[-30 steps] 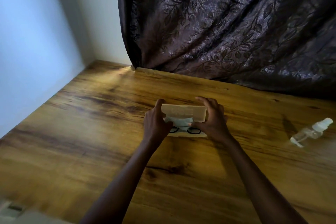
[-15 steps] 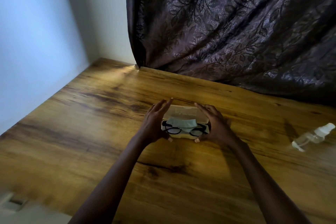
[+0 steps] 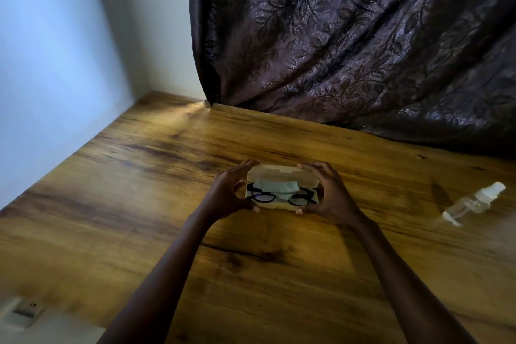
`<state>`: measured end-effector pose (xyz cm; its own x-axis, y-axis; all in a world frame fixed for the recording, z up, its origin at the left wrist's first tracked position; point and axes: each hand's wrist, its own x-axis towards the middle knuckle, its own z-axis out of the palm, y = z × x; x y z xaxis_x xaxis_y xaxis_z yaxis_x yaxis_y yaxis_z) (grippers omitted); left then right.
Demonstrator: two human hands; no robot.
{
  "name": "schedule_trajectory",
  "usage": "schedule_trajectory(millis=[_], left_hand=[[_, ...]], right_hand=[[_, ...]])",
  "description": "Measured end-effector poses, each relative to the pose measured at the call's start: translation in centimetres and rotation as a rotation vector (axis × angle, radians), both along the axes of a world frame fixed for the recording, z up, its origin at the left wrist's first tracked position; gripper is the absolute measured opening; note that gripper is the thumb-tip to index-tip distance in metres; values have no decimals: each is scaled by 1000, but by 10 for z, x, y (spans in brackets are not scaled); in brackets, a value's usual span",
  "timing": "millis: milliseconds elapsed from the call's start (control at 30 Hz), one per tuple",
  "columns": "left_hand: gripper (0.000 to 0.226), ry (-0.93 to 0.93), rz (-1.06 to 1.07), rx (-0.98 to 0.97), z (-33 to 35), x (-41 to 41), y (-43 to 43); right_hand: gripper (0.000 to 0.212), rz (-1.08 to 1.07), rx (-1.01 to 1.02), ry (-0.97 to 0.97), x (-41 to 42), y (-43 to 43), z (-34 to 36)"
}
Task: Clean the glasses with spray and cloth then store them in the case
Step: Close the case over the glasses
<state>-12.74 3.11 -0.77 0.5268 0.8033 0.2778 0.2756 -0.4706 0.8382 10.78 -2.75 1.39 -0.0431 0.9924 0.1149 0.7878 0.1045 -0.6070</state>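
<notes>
A beige glasses case (image 3: 282, 176) sits on the wooden table (image 3: 139, 204) with its lid half raised. Inside lie black-framed glasses (image 3: 262, 197) with a pale green cloth (image 3: 275, 186) folded over their far side. My left hand (image 3: 226, 195) grips the case's left end, fingertips on the lid corner and thumb at the base. At the right end my right hand (image 3: 332, 195) does the same, fingers over the lid and thumb at the front edge. A clear spray bottle (image 3: 472, 202) with a white cap lies on its side far to the right, untouched.
A dark leaf-patterned curtain (image 3: 349, 50) hangs along the table's far edge. A pale wall (image 3: 55, 64) runs along the left side. A wall socket (image 3: 25, 311) shows at the lower left, beyond the table's edge.
My fingers came off the lid half a second ago and are now back on it. The lid stands at a different tilt, and the glasses and cloth stay inside.
</notes>
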Motion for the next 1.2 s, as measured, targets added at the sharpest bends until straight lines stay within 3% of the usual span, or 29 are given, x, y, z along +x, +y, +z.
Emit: schedule_trajectory(millis=[200,367,500,733,833,900,1033,1200], left_hand=[[83,-27,-29,86,0,-7,1],[56,-2,27,217,-6,-7,0],[44,-49,64,242,-11,-5,-2],[46,-237,162,144,-13,1,-6],[53,-377,315,-38,-18,7,-13],[46,-429,437,-65,-21,13,-18],[32,-329,518,94,-21,17,-25],[40,-166,514,256,-19,21,-33]], right_hand=[[78,-8,20,30,0,-4,1],[47,3,36,64,0,-5,0],[41,-13,65,65,1,-4,-4],[39,-24,98,117,1,-3,-7],[42,-33,114,142,-1,-4,-8],[43,-64,141,152,-3,-4,-8],[41,-112,183,243,-4,-7,-11],[41,-148,185,302,-5,-9,-16]])
